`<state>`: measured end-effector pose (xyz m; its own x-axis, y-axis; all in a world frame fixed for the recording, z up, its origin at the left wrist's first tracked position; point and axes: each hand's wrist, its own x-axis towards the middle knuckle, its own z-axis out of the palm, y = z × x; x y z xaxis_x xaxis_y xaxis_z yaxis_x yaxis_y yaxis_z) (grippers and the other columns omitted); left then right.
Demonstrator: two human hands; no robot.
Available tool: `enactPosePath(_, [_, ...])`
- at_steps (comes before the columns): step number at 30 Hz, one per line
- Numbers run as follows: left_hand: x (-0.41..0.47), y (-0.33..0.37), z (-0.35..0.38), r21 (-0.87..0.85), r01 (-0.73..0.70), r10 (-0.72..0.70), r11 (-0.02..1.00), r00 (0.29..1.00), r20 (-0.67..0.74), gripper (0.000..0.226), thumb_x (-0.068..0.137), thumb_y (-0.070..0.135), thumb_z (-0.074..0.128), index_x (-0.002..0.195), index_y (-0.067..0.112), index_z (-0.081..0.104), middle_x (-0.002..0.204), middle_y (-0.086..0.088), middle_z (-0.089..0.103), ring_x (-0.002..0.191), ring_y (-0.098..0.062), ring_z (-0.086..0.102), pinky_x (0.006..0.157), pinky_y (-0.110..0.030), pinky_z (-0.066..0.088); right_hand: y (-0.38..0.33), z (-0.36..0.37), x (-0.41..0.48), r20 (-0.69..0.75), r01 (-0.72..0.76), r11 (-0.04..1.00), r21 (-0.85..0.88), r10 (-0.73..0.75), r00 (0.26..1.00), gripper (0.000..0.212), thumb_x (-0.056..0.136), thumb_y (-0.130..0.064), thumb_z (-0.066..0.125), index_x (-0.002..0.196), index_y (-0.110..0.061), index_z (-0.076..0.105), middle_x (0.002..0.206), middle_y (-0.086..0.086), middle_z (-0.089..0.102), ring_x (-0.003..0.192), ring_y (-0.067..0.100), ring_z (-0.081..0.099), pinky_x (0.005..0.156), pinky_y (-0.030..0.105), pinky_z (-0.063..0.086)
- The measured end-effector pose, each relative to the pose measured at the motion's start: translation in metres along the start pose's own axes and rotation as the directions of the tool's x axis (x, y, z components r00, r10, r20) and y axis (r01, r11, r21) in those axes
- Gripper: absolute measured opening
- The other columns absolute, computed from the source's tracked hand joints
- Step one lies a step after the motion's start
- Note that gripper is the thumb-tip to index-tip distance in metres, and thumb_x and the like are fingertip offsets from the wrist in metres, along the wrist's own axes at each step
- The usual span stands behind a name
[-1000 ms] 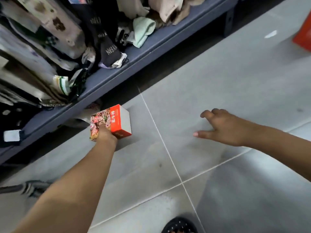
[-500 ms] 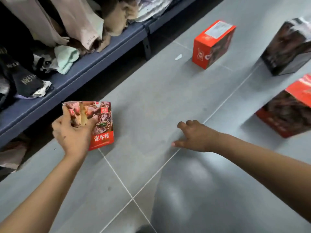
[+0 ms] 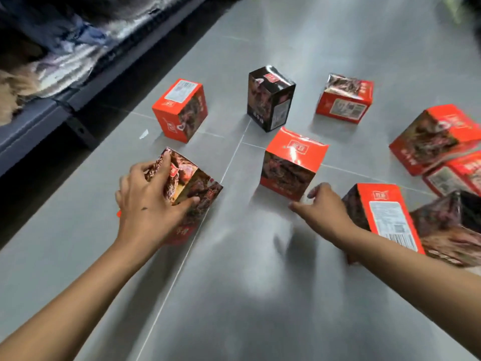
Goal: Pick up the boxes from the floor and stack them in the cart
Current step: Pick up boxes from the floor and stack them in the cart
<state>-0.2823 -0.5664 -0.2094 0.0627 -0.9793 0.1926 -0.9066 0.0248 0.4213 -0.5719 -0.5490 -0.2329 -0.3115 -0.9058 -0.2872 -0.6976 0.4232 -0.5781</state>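
My left hand (image 3: 149, 201) grips a red box with a meat picture (image 3: 194, 194), fingers and thumb curled over its top. My right hand (image 3: 321, 209) hovers with loosely curled fingers and holds nothing, between a red box standing upright (image 3: 291, 165) and a red box with a white label (image 3: 385, 214) lying at its right. Further off on the grey floor (image 3: 260, 295) stand a red box (image 3: 179, 110), a black box (image 3: 270, 97) and another red box (image 3: 343, 99). No cart is in view.
A low blue-grey shelf (image 3: 36, 118) piled with clothes runs along the left. More red boxes (image 3: 437, 138) and a dark box (image 3: 453, 227) lie at the right edge. A white paper scrap (image 3: 144, 134) lies by the shelf.
The view has swung right along the floor, bringing several more boxes into sight. My left hand carried its box along and now grips it from above. My right hand moved in among the boxes.
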Motion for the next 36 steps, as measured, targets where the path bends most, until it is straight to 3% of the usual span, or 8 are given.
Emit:
enactPosePath(3, [-0.002,0.001,0.008,-0.044,-0.032,0.033,0.999,0.999,0.022,0.096,0.063,0.048,0.085,0.145,0.027,0.041,0.128,-0.014,0.046,0.122,-0.037,0.041,0.101,-0.046,0.032,0.024,0.003,0.010,-0.081,-0.285,0.952,0.114,0.294,0.952,0.100,0.067,-0.037,0.085,0.138,0.002,0.027,0.135,0.019,0.044,0.125,0.036,0.045,0.102,0.041,0.039])
enactPosePath(6, [-0.005,-0.002,0.007,-0.024,-0.067,0.068,0.997,0.997,0.044,0.095,0.060,0.056,0.073,0.145,0.026,0.042,0.129,-0.013,0.046,0.121,-0.035,0.041,0.099,-0.045,0.033,0.038,0.008,0.037,-0.062,-0.280,0.929,0.240,0.303,0.951,0.121,0.063,-0.033,0.088,0.149,-0.006,0.006,0.150,0.018,0.027,0.137,0.036,0.030,0.112,0.044,0.028])
enactPosePath(10, [-0.008,-0.008,0.004,-0.026,-0.012,0.014,1.000,0.997,0.082,0.101,0.061,0.049,0.085,0.146,0.022,0.038,0.131,-0.011,0.044,0.123,-0.033,0.038,0.103,-0.043,0.029,0.045,0.024,0.065,0.030,-0.123,0.937,0.326,0.120,0.992,0.123,0.061,-0.023,0.090,0.147,-0.034,0.003,0.148,0.017,0.027,0.136,0.032,0.032,0.112,0.050,0.032])
enactPosePath(17, [-0.001,-0.017,0.002,-0.045,0.180,-0.168,0.983,0.966,0.199,0.116,0.058,0.056,0.082,0.151,0.023,0.021,0.130,-0.002,0.039,0.127,-0.019,0.036,0.103,-0.031,0.031,0.055,0.044,0.091,-0.057,0.060,0.880,0.472,-0.038,0.998,0.097,0.057,-0.027,0.091,0.126,-0.024,0.023,0.137,0.001,0.041,0.125,0.019,0.046,0.108,0.039,0.040])
enactPosePath(19, [0.001,-0.018,0.005,-0.065,0.189,-0.171,0.980,0.962,0.212,0.111,0.055,0.054,0.083,0.147,0.026,0.028,0.128,0.001,0.041,0.121,-0.016,0.041,0.095,-0.028,0.034,0.055,0.042,0.098,-0.083,0.106,0.865,0.491,-0.075,0.994,0.099,0.060,-0.021,0.090,0.133,-0.018,0.023,0.135,0.001,0.044,0.117,0.008,0.052,0.103,0.023,0.044])
enactPosePath(23, [0.009,-0.018,0.017,-0.136,0.226,-0.205,0.965,0.967,0.154,0.104,0.048,0.056,0.083,0.138,0.032,0.038,0.130,0.007,0.044,0.118,-0.017,0.051,0.101,-0.038,0.043,0.045,0.044,0.102,-0.098,0.172,0.871,0.460,-0.142,0.985,0.108,0.044,-0.050,0.086,0.133,-0.006,0.043,0.125,0.001,0.059,0.110,-0.007,0.056,0.092,0.007,0.044])
enactPosePath(27, [0.022,-0.009,0.031,-0.177,0.237,-0.227,0.955,0.971,0.078,0.102,0.051,0.056,0.081,0.140,0.029,0.037,0.123,0.010,0.038,0.117,-0.013,0.047,0.099,-0.025,0.035,0.036,0.064,0.078,-0.193,0.166,0.893,0.418,-0.091,0.977,0.089,0.051,-0.040,0.087,0.121,-0.020,0.037,0.114,-0.013,0.053,0.094,-0.025,0.048,0.077,-0.007,0.033])
enactPosePath(36, [0.032,0.027,-0.061,-0.165,0.361,-0.355,0.918,0.933,0.064,0.107,0.051,0.059,0.084,0.140,0.028,0.033,0.138,0.001,0.044,0.125,-0.017,0.047,0.109,-0.041,0.038,0.010,0.035,0.017,-0.190,-0.136,0.962,0.236,0.183,0.965,0.080,0.037,-0.065,0.078,0.098,-0.020,0.051,0.104,0.006,0.059,0.101,0.023,0.059,0.087,0.041,0.051])
